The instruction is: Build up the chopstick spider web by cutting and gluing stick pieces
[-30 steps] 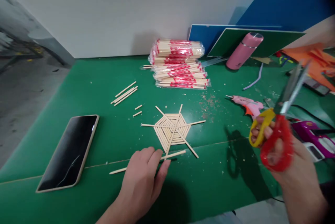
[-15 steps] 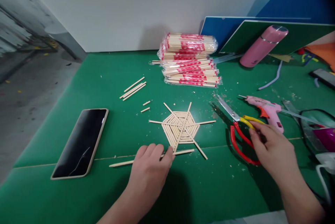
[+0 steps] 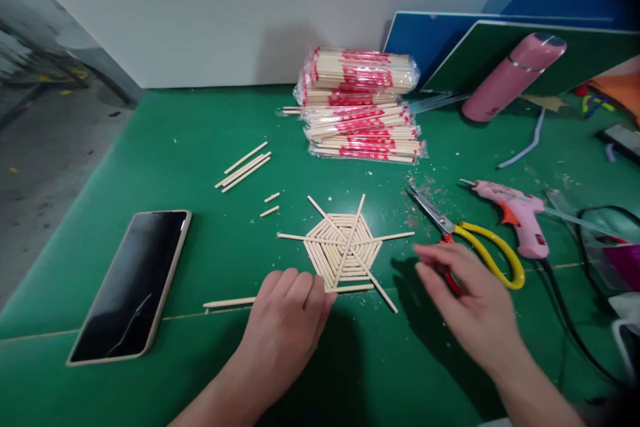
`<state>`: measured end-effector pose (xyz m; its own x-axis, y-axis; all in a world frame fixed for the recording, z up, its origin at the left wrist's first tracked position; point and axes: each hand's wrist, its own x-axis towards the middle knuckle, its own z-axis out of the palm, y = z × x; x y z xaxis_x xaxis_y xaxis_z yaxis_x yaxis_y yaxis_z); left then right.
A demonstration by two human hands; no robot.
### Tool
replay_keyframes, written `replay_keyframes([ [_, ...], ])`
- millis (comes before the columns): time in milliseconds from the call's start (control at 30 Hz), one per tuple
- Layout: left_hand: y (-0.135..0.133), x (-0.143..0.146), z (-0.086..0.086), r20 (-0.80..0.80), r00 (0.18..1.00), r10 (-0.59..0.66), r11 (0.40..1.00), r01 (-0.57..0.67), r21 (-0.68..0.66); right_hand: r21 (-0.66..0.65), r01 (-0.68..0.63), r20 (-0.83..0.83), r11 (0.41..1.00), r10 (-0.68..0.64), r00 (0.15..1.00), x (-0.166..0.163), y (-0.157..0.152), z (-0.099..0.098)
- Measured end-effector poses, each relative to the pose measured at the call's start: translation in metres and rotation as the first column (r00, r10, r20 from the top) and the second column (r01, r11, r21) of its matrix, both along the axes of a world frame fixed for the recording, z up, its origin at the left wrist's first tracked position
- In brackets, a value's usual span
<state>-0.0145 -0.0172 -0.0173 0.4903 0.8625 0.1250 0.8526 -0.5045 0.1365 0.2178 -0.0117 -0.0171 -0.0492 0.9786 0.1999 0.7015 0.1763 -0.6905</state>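
No word can be read: the small mark [image 3: 493, 110] on the pink bottle [image 3: 515, 77] and the red print [image 3: 367, 74] on the packets [image 3: 350, 137] are unclear.

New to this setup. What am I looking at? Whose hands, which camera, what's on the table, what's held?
No machine here: these are a person's bare hands. Every picture comes from one camera worn on the head, looking forward and down.

The left hand holds a long stick along the near edge of a six-sided web made of sticks. The right hand looks empty, thumb and forefinger apart. It partly hides the scissors; whether it touches them, I can't tell.

Also on the green table: a phone at left, loose sticks, wrapped stick packs at the back, and a pink glue gun and flask at right.
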Motion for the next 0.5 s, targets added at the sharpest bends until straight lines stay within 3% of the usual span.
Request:
replay_keyframes([
  [167, -0.002, -0.002, -0.008, 0.005, 0.999, -0.033, 0.988, 0.032, 0.151, -0.079, -0.222, -0.102, 0.972, 0.213, 0.972, -0.03, -0.008, -0.014],
  [367, -0.005, -0.008, -0.015, 0.088, 0.99, -0.109, 0.99, 0.101, 0.095, -0.017, -0.264, -0.023, 0.964, 0.263, 0.964, -0.028, -0.006, -0.021],
  [500, -0.003, -0.006, -0.016, 0.123, 0.99, -0.075, 0.989, 0.059, 0.133, -0.006, -0.278, 0.019, 0.96, 0.279, 0.96, -0.029, -0.005, -0.022],
])
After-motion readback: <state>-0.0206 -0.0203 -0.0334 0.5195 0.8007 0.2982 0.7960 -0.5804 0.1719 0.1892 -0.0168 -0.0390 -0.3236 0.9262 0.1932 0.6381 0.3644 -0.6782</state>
